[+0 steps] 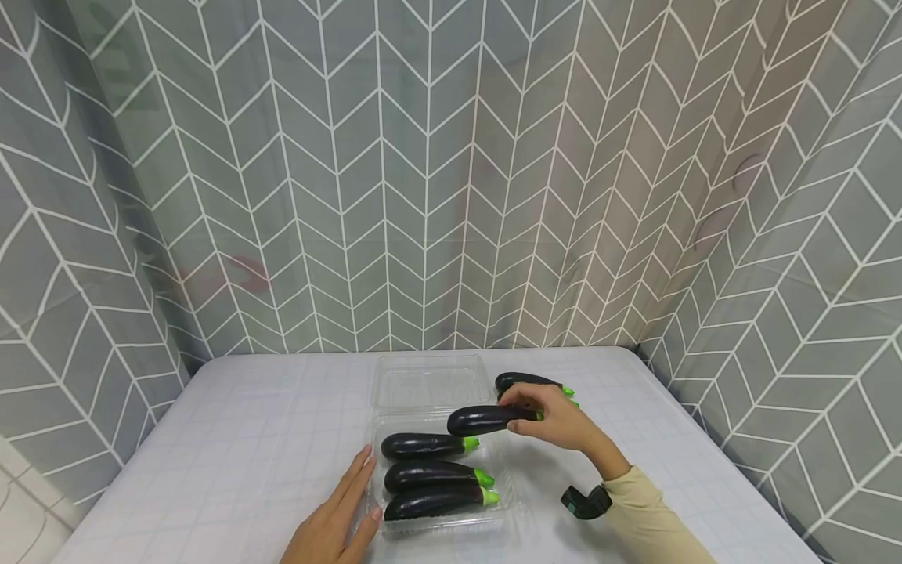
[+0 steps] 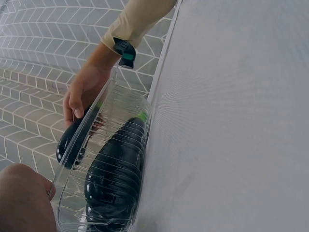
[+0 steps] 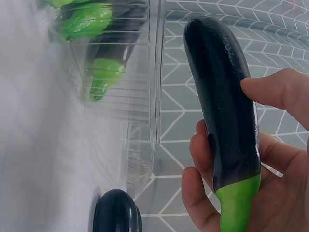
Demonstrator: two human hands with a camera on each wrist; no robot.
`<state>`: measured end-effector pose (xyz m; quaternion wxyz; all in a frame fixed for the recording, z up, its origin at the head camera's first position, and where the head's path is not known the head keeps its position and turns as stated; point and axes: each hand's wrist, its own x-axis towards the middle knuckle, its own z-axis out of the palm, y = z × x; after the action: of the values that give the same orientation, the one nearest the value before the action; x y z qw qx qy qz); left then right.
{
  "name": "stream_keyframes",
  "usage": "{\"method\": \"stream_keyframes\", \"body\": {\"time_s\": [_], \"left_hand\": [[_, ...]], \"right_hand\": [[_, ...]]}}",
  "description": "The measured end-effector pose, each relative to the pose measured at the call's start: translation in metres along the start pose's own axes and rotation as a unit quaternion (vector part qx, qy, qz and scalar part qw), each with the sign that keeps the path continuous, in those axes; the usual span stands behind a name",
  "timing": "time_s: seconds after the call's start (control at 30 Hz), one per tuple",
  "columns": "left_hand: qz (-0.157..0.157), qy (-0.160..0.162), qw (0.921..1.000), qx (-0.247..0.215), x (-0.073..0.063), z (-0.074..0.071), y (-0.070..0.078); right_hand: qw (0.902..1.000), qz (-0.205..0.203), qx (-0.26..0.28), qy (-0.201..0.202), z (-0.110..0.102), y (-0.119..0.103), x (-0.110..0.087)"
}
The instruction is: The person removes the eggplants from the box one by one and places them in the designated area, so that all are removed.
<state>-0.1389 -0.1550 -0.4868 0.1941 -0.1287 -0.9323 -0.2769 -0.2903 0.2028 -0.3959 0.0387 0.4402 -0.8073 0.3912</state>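
My right hand (image 1: 557,419) grips a dark purple eggplant (image 1: 479,421) near its green stem end, above the back part of a clear plastic container (image 1: 451,529). In the right wrist view, the thumb lies on one side of this eggplant (image 3: 219,96) and curled fingers on the other. Three eggplants lie side by side in the container: a back one (image 1: 421,446), a middle one (image 1: 428,475) and a front one (image 1: 431,503), green ends to the right. My left hand (image 1: 334,509) rests against the container's left side, its fingers extended.
The container's clear lid (image 1: 427,384) is folded back on the far side. Right of it, an eggplant (image 1: 523,381) lies on the white-covered table (image 1: 261,439); another behind my right hand is mostly hidden. A patterned grey curtain (image 1: 423,196) surrounds the table's back and sides.
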Motion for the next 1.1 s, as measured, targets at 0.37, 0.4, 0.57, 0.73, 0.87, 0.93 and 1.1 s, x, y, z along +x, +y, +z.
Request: {"method": "stream_keyframes", "body": {"time_s": [0.37,0.4,0.57,0.73,0.87,0.93,1.1], "left_hand": [[0.013,0.013,0.9998,0.008,0.001,0.0,0.0],[0.014,0.013,0.9998,0.008,0.001,0.0,-0.001],[0.016,0.012,0.9998,0.006,0.002,0.0,-0.001],[0.011,0.007,0.9999,0.003,0.002,0.0,-0.001],[0.011,0.006,0.9999,0.003,0.002,-0.001,0.0],[0.012,0.006,0.9999,0.004,0.002,-0.001,0.0],[0.004,-0.001,1.0,0.004,0.001,-0.002,0.001]], "right_hand": [[0.9997,0.011,0.021,0.0,-0.002,0.013,-0.001],[0.9997,0.012,0.023,0.0,-0.003,0.013,-0.001],[0.9996,0.017,0.021,-0.001,-0.003,0.016,-0.002],[0.9997,0.018,0.016,0.003,-0.003,0.015,-0.003],[0.9996,0.021,0.017,0.007,-0.003,0.018,-0.003],[0.9994,0.027,0.019,0.008,-0.004,0.02,-0.004],[0.9986,0.051,0.004,0.011,-0.006,0.025,-0.005]]}}
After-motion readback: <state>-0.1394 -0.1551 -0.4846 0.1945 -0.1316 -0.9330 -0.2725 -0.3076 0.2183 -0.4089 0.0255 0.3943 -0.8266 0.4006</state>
